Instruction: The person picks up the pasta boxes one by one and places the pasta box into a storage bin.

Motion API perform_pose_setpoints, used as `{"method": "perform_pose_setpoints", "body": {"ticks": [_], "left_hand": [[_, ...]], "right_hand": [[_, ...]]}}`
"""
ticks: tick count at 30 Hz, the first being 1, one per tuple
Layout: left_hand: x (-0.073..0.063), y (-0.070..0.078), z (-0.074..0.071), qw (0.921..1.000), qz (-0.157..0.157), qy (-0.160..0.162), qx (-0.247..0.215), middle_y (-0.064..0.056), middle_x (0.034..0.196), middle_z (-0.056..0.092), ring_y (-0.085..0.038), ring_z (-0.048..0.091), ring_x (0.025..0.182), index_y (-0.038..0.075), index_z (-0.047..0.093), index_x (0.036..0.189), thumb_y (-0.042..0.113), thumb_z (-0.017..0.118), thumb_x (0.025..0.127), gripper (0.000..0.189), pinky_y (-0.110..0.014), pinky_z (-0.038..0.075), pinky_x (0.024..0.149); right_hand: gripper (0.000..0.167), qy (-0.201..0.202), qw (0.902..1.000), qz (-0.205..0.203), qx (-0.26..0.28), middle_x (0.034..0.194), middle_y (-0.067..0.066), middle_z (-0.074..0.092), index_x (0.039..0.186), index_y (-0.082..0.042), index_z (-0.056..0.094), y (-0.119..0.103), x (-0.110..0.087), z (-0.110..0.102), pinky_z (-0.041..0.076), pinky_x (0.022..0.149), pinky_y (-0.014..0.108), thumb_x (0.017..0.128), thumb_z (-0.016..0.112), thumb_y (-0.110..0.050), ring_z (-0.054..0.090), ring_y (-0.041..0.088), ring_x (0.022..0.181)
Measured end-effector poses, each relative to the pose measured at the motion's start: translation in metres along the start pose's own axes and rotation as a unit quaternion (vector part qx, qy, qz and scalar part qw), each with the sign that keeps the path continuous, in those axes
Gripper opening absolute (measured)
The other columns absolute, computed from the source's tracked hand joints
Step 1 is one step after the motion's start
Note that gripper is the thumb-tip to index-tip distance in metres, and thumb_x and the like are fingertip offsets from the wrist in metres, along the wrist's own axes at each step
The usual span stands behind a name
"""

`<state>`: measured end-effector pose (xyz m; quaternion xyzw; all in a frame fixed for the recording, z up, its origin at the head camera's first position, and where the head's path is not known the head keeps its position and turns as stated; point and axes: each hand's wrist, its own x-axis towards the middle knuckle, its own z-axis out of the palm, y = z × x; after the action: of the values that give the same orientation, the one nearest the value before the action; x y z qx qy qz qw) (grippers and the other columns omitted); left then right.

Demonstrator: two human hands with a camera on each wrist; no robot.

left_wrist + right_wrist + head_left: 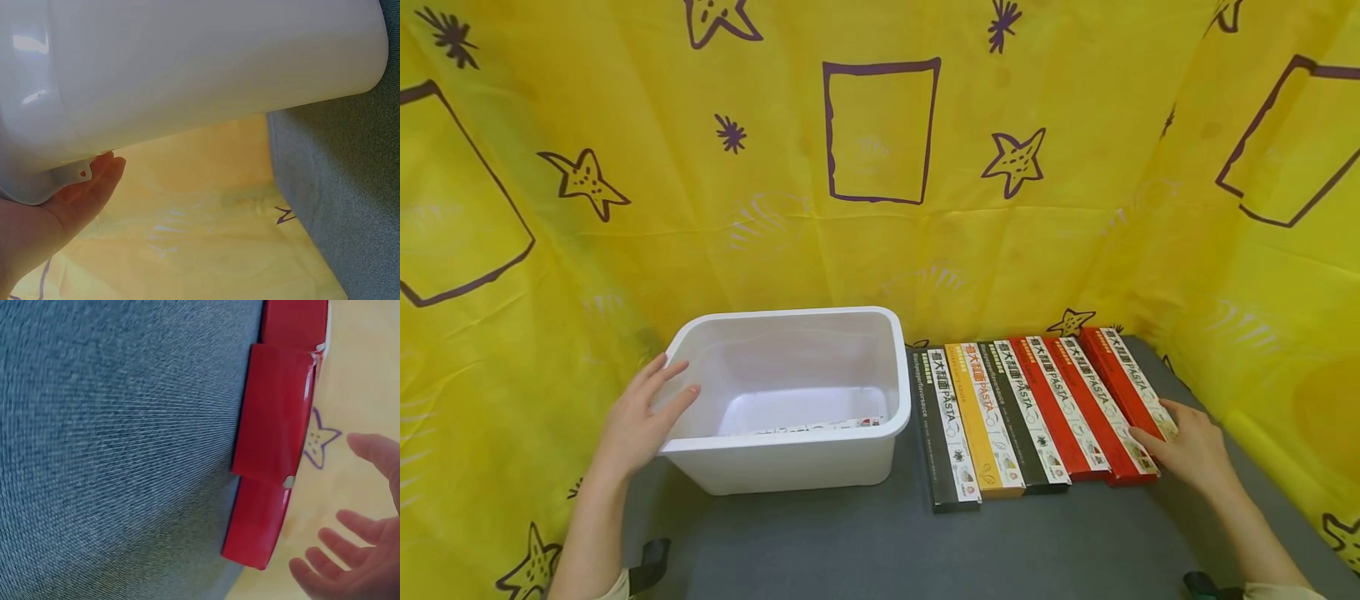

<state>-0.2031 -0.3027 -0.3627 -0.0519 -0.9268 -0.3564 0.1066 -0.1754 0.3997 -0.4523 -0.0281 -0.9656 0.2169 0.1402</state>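
A white plastic tub (782, 458) stands on the dark table. My left hand (636, 421) rests at its left rim, with fingers extended and the thumb over the edge. The left wrist view shows this hand (78, 206) against the tub's outer side, by a small lug with a hole. My right hand (1191, 446) is beside the rightmost red pasta box (1112, 367). Its fingers are spread and loosely bent in the right wrist view, apart from the red boxes (275, 412). Part of a white printed box (827, 426) shows inside the tub.
Left of the rightmost box lie two more red pasta boxes (1101, 425), a black one (1022, 417), a yellow one (973, 417) and another black one (932, 433), side by side. Yellow patterned cloth (880, 258) surrounds the grey-black table (820, 550) at the back and sides.
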Motion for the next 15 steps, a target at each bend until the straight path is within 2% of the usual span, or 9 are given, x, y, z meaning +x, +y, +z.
{"method": "perform_pose_setpoints", "body": {"ticks": [6, 15], "left_hand": [[-0.001, 0.002, 0.000, 1.0000, -0.001, -0.002, 0.003, -0.023, 0.158, 0.019, -0.056, 0.018, 0.138, 0.002, 0.042, 0.146, 0.042, 0.052, 0.099, 0.062, -0.079, 0.016, 0.097], [-0.002, 0.003, -0.001, 1.0000, -0.005, 0.000, -0.001, -0.024, 0.158, 0.019, -0.055, 0.018, 0.138, 0.001, 0.043, 0.145, 0.041, 0.053, 0.099, 0.062, -0.079, 0.016, 0.097]], "right_hand": [[0.076, -0.032, 0.9991, 0.029, 0.003, 0.118, 0.047, 0.041, 0.126, 0.024, 0.038, 0.010, 0.003, 0.002, 0.033, 0.084, 0.071, 0.088, 0.065, -0.036, 0.037, 0.060, 0.108], [0.078, -0.059, 0.9976, 0.037, -0.004, 0.117, 0.046, 0.044, 0.125, 0.025, 0.039, 0.024, 0.008, 0.003, 0.036, 0.082, 0.070, 0.088, 0.065, -0.039, 0.040, 0.057, 0.105]]}}
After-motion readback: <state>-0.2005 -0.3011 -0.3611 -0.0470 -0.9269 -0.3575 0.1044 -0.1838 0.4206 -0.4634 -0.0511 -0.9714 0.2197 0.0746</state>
